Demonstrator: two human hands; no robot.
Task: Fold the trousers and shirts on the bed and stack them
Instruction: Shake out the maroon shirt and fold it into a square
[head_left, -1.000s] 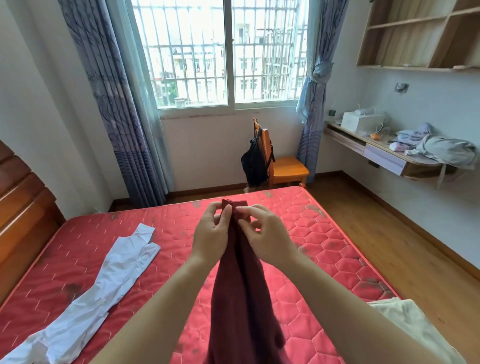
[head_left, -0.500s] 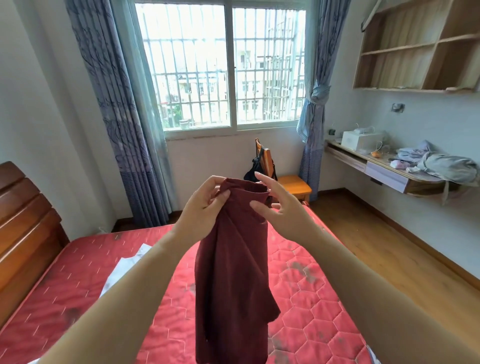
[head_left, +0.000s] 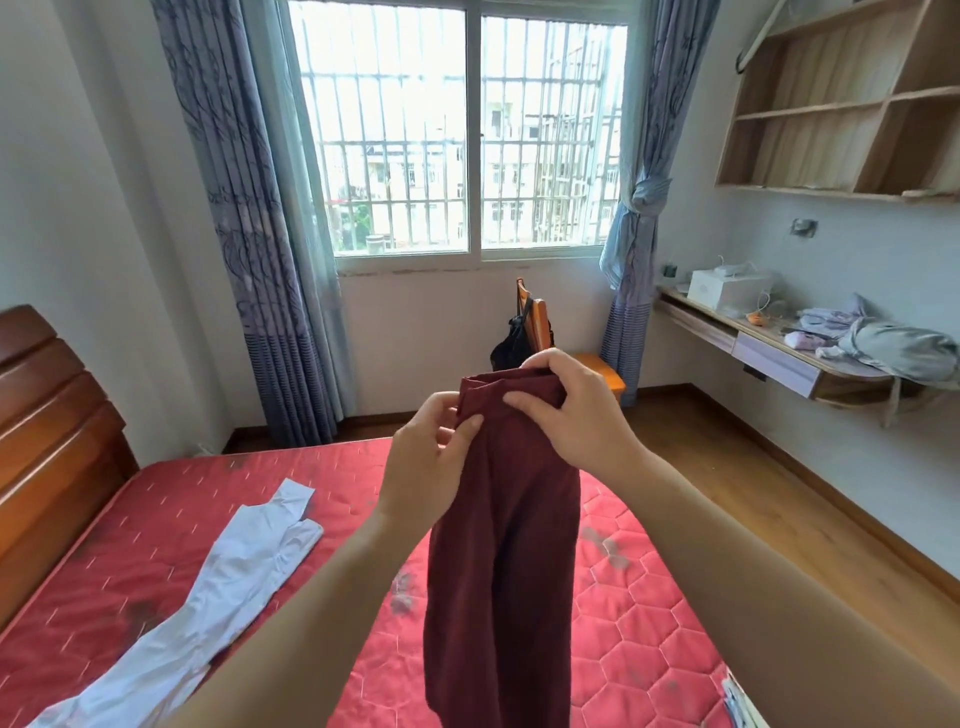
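I hold a dark red garment (head_left: 506, 561) up in the air over the bed (head_left: 649, 613); it hangs straight down from its top edge. My left hand (head_left: 431, 462) pinches the left end of that edge between thumb and fingers. My right hand (head_left: 576, 410) grips the right part of the edge, fingers curled over the cloth. White trousers (head_left: 208, 592) lie stretched out on the left side of the red quilted mattress.
A wooden headboard (head_left: 47, 441) stands at the left. An orange chair (head_left: 582, 364) with a black bag is under the window. A wall desk (head_left: 769, 353) with clothes and a box runs along the right; a pale cloth (head_left: 740, 696) shows at the bed's bottom right corner.
The red garment has been lifted higher, and my hands have moved apart along its top edge, the right hand now curled over it. The view has tilted upward.
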